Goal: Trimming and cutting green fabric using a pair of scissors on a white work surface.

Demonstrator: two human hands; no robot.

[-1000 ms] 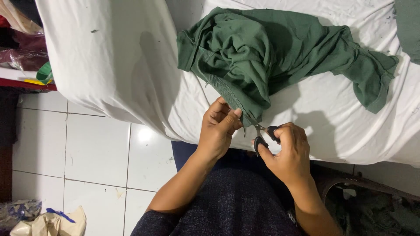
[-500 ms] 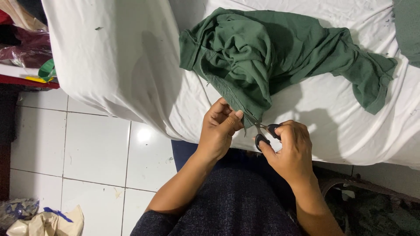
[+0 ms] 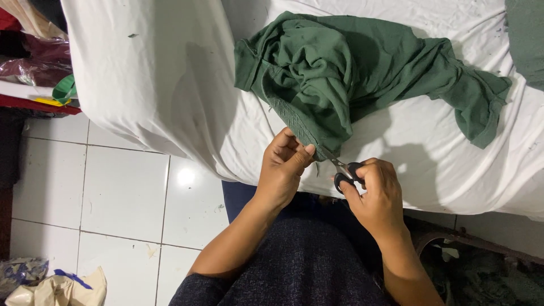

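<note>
A crumpled dark green garment [image 3: 362, 73] lies on a white sheet [image 3: 170, 85] that covers a raised surface. My left hand [image 3: 285, 164] pinches the garment's lower hem between thumb and fingers. My right hand [image 3: 373, 192] grips small black-handled scissors [image 3: 344, 170], whose blades point up-left into the hem right next to my left fingers. The blade tips are partly hidden by the cloth.
White floor tiles [image 3: 113, 187] lie to the left below the sheet's edge. Piled fabric and bags [image 3: 34, 62] sit at the far left. A crumpled bag [image 3: 62, 286] rests at bottom left. Another green cloth [image 3: 527, 34] shows at top right. Dark clutter [image 3: 481, 272] sits at bottom right.
Both hands stay at the hem; the scissors have shifted slightly along the edge and the view has moved a little.
</note>
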